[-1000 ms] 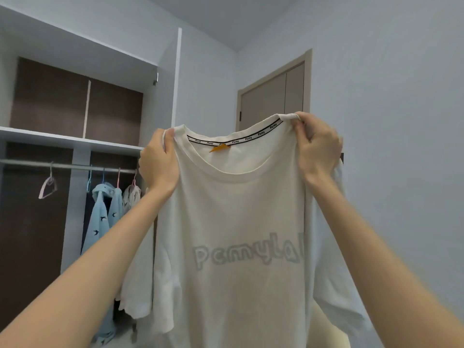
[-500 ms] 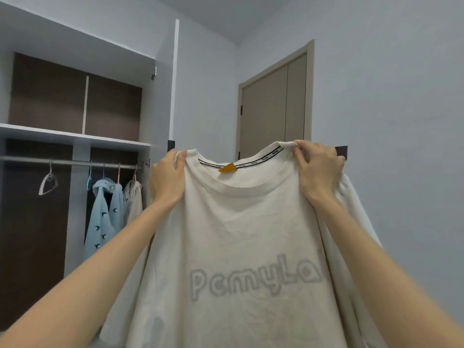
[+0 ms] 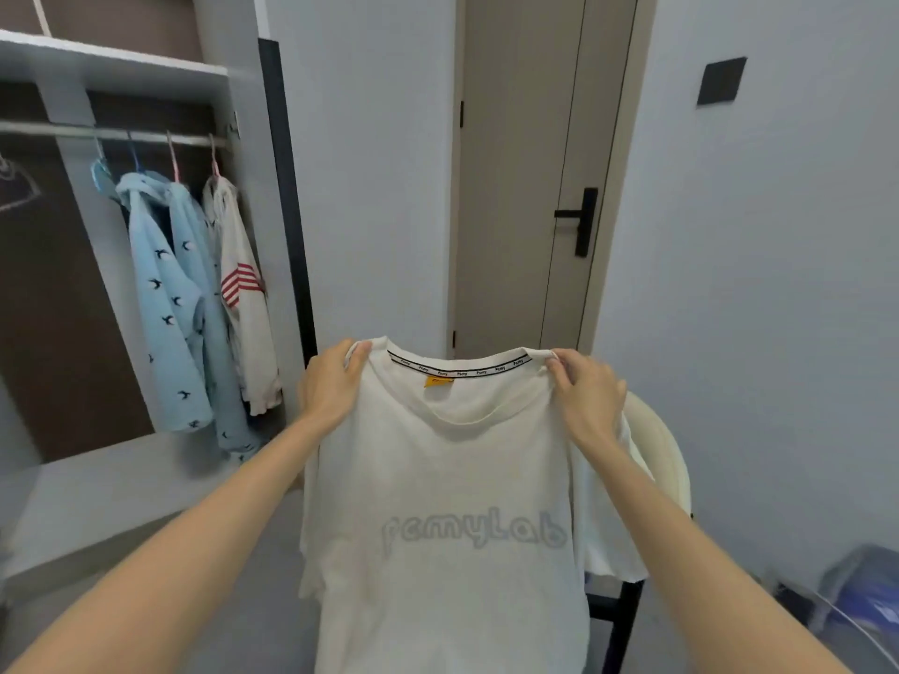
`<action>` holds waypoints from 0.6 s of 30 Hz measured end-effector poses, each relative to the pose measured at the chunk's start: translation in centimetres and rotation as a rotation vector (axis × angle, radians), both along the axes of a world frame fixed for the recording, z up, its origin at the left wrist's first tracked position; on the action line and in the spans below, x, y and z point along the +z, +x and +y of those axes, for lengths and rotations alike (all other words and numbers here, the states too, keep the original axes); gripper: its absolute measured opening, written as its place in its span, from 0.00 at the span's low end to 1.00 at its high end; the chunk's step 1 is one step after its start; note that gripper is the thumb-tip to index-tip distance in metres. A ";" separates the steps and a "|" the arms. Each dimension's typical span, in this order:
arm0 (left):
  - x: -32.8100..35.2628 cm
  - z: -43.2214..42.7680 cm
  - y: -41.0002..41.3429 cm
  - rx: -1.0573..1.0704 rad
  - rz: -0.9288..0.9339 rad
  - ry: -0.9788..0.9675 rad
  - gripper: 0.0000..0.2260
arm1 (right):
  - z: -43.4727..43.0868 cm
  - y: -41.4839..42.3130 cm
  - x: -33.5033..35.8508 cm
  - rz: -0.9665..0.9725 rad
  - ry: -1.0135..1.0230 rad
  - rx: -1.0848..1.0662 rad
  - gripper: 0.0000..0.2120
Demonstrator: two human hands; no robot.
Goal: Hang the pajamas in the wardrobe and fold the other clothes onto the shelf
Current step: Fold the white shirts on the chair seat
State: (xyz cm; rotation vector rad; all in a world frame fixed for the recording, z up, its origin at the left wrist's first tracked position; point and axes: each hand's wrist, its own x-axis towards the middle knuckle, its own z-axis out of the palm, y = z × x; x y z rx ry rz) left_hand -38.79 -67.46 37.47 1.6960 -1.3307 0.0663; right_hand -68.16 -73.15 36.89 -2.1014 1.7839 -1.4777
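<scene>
T-shirt (image 3: 447,479): white, faint grey lettering across the chest, facing you. It hangs in mid-air between you and the door (image 3: 525,187). Nothing carries it, and the hem runs out of view at the bottom.

Your left hand (image 3: 331,381) grips the left shoulder just beside the collar, with the fingers curled round the cloth. Your right hand (image 3: 586,396) pinches the right shoulder the same way, thumb and fingertips closed on the fabric. The shirt is spread flat between them, sleeves drooping. The right sleeve hangs just in front of a pale chair (image 3: 666,459).

Progress, as far as it shows:
- Wardrobe rail (image 3: 116,133) carries blue pajamas (image 3: 165,294) with a dark bird print, on hangers.
- A white garment with red stripes (image 3: 243,304) hangs touching them on the right.
- The hanging part looks done or close to it. You cannot tell whether more pajamas wait out of view.
- The folding part is open, since this shirt is fully unfolded.
- Only the front edge of the shelf (image 3: 112,65) above the rail shows, and no folded clothes are visible on it.

Left to do, by my reading: fold the shirt, then carry it left to the shelf.
</scene>
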 end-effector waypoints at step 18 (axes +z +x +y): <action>-14.8 -12.2 2.9 -0.016 0.114 0.274 0.13 | -11.3 3.9 -12.9 0.147 0.402 0.121 0.13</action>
